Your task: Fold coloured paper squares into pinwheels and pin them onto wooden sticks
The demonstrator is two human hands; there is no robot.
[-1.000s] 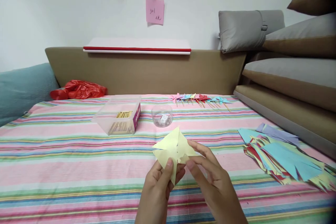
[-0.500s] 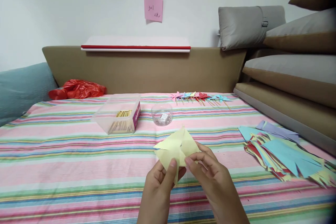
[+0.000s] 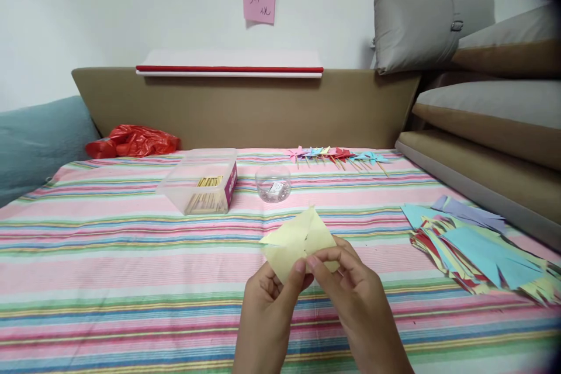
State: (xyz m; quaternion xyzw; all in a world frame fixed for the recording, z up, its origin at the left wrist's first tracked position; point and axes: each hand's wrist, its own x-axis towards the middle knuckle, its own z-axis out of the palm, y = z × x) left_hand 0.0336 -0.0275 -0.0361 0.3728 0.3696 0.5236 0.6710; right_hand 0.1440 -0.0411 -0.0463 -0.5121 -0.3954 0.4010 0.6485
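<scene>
A pale yellow square of paper (image 3: 291, 239), cut in from its corners, is held up in front of me above the striped cloth. My left hand (image 3: 276, 298) grips its lower left side, with the thumb on top and the fingers behind. On the lower right, my right hand (image 3: 350, 280) pinches it, the thumb and forefinger close to the left thumb near the paper's middle. Both hands are closed on the paper, which hides part of the fingers behind it.
A clear bin of wooden sticks (image 3: 205, 201) and a round clear tub (image 3: 274, 184) stand ahead. Several paper pinwheels (image 3: 342, 155) lie at the back. Cut coloured paper sheets (image 3: 486, 251) are piled at right, beside stacked cushions (image 3: 486, 169). A red plastic bag (image 3: 140, 140) lies back left.
My right thumb and forefinger have moved inward beside the left thumb, and a lower flap of the paper is folded up toward the middle. The view has tipped slightly down.
</scene>
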